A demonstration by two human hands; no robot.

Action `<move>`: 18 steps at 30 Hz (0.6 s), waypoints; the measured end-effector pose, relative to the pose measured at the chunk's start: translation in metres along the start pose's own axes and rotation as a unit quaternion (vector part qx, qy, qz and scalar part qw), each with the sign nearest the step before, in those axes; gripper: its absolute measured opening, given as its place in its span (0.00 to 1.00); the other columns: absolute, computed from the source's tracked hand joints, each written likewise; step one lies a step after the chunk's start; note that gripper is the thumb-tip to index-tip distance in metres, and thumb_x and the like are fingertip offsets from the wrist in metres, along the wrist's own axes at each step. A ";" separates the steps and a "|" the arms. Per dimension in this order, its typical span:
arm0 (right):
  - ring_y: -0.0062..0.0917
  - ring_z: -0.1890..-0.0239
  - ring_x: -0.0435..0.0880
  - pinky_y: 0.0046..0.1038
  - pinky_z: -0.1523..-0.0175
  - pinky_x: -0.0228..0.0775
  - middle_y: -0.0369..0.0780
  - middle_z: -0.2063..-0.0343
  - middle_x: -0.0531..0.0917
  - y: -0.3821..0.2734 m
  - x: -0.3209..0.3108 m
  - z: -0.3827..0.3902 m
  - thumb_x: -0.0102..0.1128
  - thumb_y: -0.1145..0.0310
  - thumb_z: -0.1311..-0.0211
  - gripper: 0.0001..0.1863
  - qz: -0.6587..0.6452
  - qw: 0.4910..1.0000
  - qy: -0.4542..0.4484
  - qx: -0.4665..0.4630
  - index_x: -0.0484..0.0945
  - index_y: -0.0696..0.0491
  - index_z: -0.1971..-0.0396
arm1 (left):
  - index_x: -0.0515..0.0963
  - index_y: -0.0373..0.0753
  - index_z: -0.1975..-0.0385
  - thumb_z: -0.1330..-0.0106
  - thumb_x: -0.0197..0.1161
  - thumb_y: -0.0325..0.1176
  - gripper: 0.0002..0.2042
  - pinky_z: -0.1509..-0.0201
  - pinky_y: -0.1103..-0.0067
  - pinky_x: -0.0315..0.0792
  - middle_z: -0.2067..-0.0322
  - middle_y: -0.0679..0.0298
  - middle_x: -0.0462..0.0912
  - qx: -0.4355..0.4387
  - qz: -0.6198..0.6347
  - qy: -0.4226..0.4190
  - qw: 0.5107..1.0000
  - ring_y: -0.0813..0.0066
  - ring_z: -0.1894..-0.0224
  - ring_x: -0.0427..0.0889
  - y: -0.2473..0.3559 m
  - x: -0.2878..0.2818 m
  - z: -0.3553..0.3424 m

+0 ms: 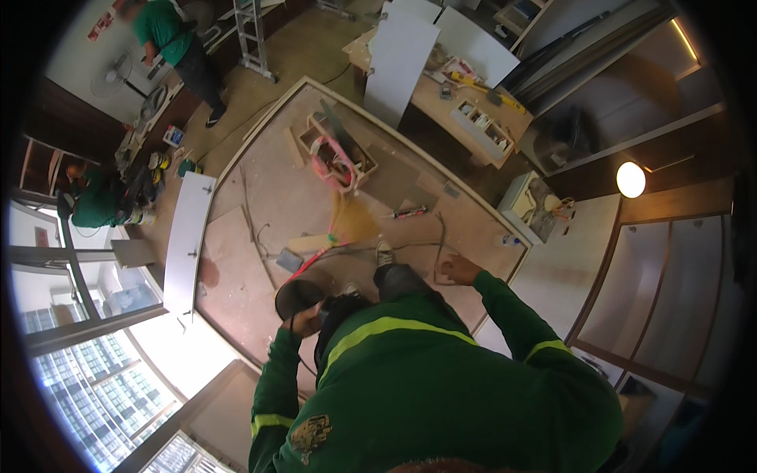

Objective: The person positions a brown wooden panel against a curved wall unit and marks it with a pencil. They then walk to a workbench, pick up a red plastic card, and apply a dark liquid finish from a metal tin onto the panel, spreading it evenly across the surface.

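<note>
Nearest, left hand (305, 322): placed against a dark round container (296, 299); closure could not be told.
Right hand (456, 270): held toward the platform's (274, 189) right corner, fingers apart, seemingly empty.
Broom (352, 221): seen beyond the container, nearer the left hand, long axis slanted toward the far edge.

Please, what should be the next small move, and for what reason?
Perhaps use the right hand, which looks empty, to draw the dark cord aside: it lies near that hand and passes close to the shoe, so a foot might catch it.
</note>
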State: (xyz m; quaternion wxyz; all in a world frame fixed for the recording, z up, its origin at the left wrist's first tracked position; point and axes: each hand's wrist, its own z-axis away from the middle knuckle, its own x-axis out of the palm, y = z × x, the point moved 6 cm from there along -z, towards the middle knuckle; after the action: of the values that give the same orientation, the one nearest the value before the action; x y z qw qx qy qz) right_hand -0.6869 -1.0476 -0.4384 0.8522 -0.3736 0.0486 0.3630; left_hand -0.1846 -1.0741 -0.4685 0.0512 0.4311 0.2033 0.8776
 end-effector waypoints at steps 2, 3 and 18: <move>0.34 0.47 0.86 0.37 0.42 0.78 0.45 0.50 0.87 -0.104 -0.027 0.034 0.54 0.47 0.22 0.25 -0.095 0.987 -0.115 -0.056 0.84 0.51 0.44 | 0.62 0.38 0.23 0.29 0.66 0.58 0.42 0.23 0.60 0.66 0.29 0.54 0.74 -0.003 0.048 -0.039 0.998 0.60 0.28 0.73 -0.007 0.014 0.003; 0.35 0.46 0.86 0.38 0.41 0.77 0.45 0.48 0.87 -0.136 -0.030 0.047 0.55 0.46 0.22 0.25 -0.061 0.981 -0.146 -0.115 0.84 0.51 0.43 | 0.61 0.38 0.22 0.31 0.68 0.59 0.45 0.22 0.61 0.66 0.29 0.55 0.73 0.010 0.040 -0.025 0.999 0.60 0.28 0.73 -0.003 0.026 0.000; 0.40 0.54 0.89 0.38 0.47 0.77 0.47 0.56 0.89 -0.213 -0.013 -0.020 0.55 0.58 0.24 0.19 0.142 0.930 -0.259 -0.217 0.86 0.57 0.50 | 0.61 0.34 0.26 0.50 0.87 0.38 0.51 0.29 0.69 0.69 0.41 0.61 0.76 0.101 -0.234 0.157 0.954 0.69 0.37 0.75 0.058 0.130 0.001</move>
State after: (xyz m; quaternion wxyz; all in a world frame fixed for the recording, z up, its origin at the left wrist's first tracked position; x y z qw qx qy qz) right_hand -0.5535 -1.1659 -0.3197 0.6727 -0.4317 -0.2019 0.5660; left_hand -0.2600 -1.0924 -0.3495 0.1784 0.2316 0.3916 0.8724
